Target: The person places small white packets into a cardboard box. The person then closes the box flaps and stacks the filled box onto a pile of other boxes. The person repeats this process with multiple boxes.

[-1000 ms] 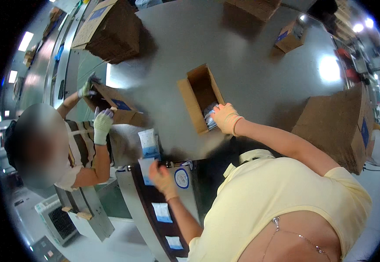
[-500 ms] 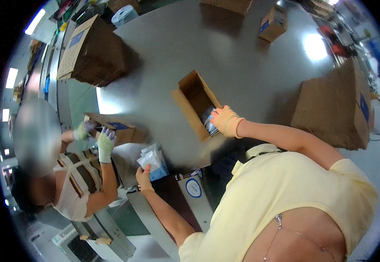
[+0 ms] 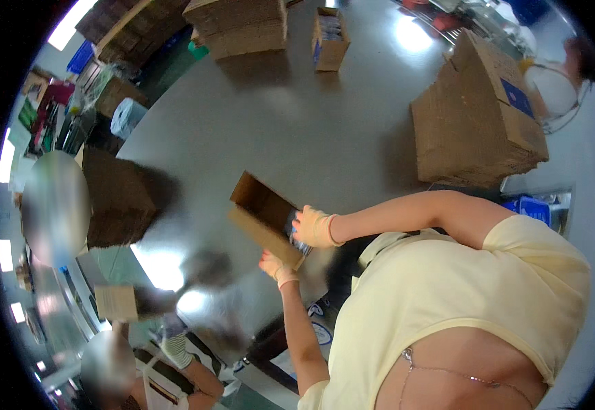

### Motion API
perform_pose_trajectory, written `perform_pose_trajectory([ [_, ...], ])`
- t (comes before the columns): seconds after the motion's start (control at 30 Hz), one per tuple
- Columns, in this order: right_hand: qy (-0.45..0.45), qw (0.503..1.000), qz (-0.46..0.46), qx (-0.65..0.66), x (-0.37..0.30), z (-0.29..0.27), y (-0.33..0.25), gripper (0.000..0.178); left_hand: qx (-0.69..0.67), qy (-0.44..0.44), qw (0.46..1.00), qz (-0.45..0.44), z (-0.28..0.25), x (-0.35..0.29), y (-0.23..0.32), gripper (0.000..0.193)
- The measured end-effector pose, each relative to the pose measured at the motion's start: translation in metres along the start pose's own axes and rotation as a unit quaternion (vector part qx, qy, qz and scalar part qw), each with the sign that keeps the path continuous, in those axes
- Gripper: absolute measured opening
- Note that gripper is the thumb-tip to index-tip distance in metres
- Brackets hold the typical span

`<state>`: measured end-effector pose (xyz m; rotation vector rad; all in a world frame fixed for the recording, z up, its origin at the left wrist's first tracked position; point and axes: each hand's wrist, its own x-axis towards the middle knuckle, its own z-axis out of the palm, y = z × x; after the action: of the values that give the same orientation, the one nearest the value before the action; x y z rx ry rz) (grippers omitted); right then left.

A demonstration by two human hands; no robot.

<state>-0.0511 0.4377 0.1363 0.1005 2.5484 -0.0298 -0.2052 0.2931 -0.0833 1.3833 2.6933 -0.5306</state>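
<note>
An open, narrow brown cardboard box (image 3: 260, 231) lies tilted on the grey table in front of me. Clear and blue plastic packets (image 3: 300, 242) fill its near end. Over the near right rim, my right hand (image 3: 316, 227), in a pale glove with bare fingertips, has its fingers curled down onto the packets. My left hand (image 3: 277, 268), gloved likewise, grips the outside of the box at the near left, its fingers against the wall. How far down the packets go is hidden by my right hand and the box wall.
Large cardboard boxes stand at the right (image 3: 478, 123), the left (image 3: 116, 198) and the far side (image 3: 243, 27). A small box of packets (image 3: 330, 41) is at the back of the grey table (image 3: 311, 130). Lower left, a co-worker's gloved hand (image 3: 174, 345) is near another box (image 3: 116, 303).
My left hand has moved from the table edge to the box; the white-and-blue packets it held are no longer seen in it. My right hand stays at the packets. The view has turned.
</note>
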Motion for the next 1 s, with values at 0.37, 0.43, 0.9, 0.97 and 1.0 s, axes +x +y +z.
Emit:
perform_pose_trajectory([
  [0.37,0.028,0.998,0.027,0.042,-0.010,0.024,0.022,0.032,-0.861,0.110,0.493,0.065,-0.223,0.023,-0.053,0.037],
  [0.43,0.043,0.998,0.024,0.036,-0.011,0.030,0.026,0.031,-0.800,0.104,0.585,0.085,-0.231,0.026,-0.008,0.032],
  [0.9,0.070,0.997,0.016,0.042,-0.013,0.025,0.022,0.029,-0.525,-0.110,0.816,0.217,-0.194,0.044,0.002,0.103],
  [0.97,0.123,0.990,0.026,0.056,-0.014,0.031,0.025,0.031,-0.258,-0.067,0.936,0.228,-0.211,0.039,0.017,0.085],
  [1.0,0.159,0.984,0.032,0.069,-0.013,0.035,0.025,0.033,-0.176,-0.062,0.956,0.226,-0.213,0.036,0.025,0.081],
])
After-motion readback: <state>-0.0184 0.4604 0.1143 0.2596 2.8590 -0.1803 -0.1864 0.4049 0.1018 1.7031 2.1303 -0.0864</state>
